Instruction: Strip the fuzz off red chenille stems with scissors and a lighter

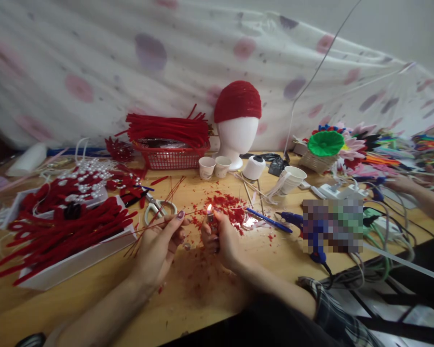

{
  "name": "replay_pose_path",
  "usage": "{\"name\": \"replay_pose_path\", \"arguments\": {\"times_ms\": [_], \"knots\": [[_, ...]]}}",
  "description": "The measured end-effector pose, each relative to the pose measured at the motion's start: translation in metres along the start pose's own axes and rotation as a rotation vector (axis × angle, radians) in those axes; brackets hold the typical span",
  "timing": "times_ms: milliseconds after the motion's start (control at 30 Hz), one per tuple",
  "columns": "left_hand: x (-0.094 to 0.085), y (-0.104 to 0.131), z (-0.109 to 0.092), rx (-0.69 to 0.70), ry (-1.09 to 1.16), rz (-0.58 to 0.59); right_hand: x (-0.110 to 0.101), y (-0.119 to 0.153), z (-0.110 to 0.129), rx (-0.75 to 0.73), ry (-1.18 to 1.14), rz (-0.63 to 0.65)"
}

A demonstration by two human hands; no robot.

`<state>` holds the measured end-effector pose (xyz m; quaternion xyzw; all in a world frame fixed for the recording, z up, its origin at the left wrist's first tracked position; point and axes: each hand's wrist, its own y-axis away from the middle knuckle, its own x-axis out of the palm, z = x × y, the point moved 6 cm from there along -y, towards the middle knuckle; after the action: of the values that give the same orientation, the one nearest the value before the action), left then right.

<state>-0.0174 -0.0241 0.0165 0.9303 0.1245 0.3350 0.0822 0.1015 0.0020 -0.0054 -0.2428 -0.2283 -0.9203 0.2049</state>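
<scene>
Between thumb and fingers, my left hand (162,246) pinches a thin red wire (193,212) that runs rightward past the flame. My right hand (222,238) is wrapped round a lighter (210,221), its thumb on top. A small flame (209,208) burns at the lighter's tip, right by the wire; whether they touch I cannot tell. Red fluff clippings (227,207) lie scattered on the table behind and around the lighter. Scissors (159,207) with pale handles rest beyond my left hand, and several thin red wires (173,190) lie across them.
A white box (75,260) of red fuzzy stems stands left. Behind are a red basket (169,158), a white foam head (237,137) in a red cap and paper cups (207,168). At right lie a blue pen (269,220), a blue glue gun (291,218) and cables; another person's arm (412,190) reaches in.
</scene>
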Motion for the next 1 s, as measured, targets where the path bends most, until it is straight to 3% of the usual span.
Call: {"name": "replay_pose_path", "arguments": {"times_ms": [467, 733, 1000], "knots": [[0.003, 0.002, 0.002, -0.002, -0.009, -0.010, 0.015, -0.001, -0.002, -0.083, 0.150, 0.015], [0.000, 0.000, -0.001, 0.032, -0.005, -0.032, 0.008, -0.003, -0.004, -0.016, -0.064, 0.041], [0.000, -0.002, -0.003, 0.057, 0.011, -0.060, 0.001, 0.007, 0.018, -0.197, -0.256, -0.125]]}}
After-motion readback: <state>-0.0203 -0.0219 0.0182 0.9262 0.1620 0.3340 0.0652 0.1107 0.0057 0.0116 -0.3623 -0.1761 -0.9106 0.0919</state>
